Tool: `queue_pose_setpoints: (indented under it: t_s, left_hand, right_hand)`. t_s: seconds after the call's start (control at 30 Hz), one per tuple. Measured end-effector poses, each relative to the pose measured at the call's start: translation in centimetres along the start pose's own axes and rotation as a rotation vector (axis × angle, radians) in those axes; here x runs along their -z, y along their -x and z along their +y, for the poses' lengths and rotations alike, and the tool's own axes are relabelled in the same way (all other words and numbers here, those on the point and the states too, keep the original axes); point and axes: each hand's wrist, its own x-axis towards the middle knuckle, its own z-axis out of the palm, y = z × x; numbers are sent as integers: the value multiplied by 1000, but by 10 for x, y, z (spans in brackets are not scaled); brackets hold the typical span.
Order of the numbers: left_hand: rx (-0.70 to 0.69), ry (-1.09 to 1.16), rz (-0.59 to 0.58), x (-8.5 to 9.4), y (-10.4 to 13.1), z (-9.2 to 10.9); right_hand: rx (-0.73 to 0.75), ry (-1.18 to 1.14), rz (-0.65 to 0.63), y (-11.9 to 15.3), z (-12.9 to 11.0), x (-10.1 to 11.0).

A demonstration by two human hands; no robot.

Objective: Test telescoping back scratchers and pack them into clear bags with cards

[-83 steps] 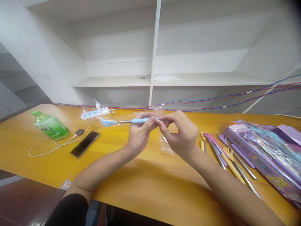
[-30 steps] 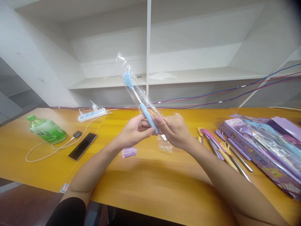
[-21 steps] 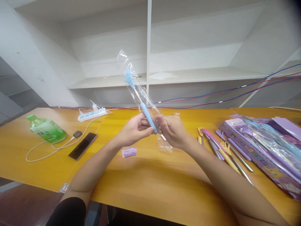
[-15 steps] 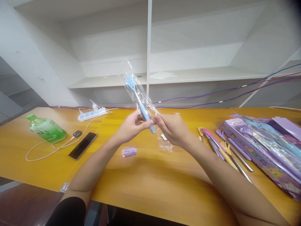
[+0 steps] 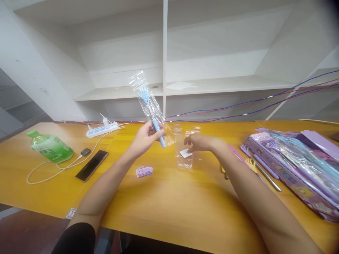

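Observation:
My left hand (image 5: 148, 138) is closed around the handle of a light blue back scratcher (image 5: 156, 128), which is tilted with its claw head up. A clear plastic bag (image 5: 137, 80) with a zip top encloses the scratcher. My right hand (image 5: 200, 143) is over the table, fingers loosely curled and apart, at the edge of a small white card (image 5: 185, 153). Beneath the card and this hand lie clear plastic bags (image 5: 185, 165). A small stack of purple printed cards (image 5: 144, 171) lies between my forearms.
To the right are several loose back scratchers (image 5: 251, 164) and a purple printed pouch (image 5: 291, 176) under bagged scratchers. On the left stand a green bottle (image 5: 53, 146), a phone (image 5: 92, 165), a cabled black device (image 5: 85, 152) and a power strip (image 5: 102, 129). White shelves (image 5: 127, 91) rise behind.
My right hand has let go of the bag around the blue back scratcher and moved down to the white card. My left hand still holds the scratcher, shifted slightly left.

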Motion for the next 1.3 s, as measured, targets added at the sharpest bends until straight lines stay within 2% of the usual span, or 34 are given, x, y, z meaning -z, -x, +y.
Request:
queue_pose_setpoints:
  t_s: [0.17,0.33,0.6,0.83,0.93,1.07,1.2,1.3]
  left_hand:
    - [15,21,4,-1,-2,-3]
    - [4,55,-19,-1,-5,-5]
    - [3,60,-71,-6,-4,-13]
    - [-24,29,-104,-10,-3,-23]
    - [-73,-7,-125,-10,-2,-21]
    - [-121,-66,-84,-8,-1,-15]
    - [-170,-115,-52,-7,0,-14]
    - [-213,-110,-24,-9,1,-15]
  right_hand:
    - [-2,39,-131,-24,-2,-16]
    - [-44,79,-202,-28,-1,-20]
    - [-31,110,-163,-27,4,-18]
    - [66,98,17,-27,19,-14]
    - [109,41,155,-13,16,-4]
    - [173,-67,365,15,2,12]
    - [319,-310,591,45,-17,21]
    - [453,-574,639,62,-28,21]
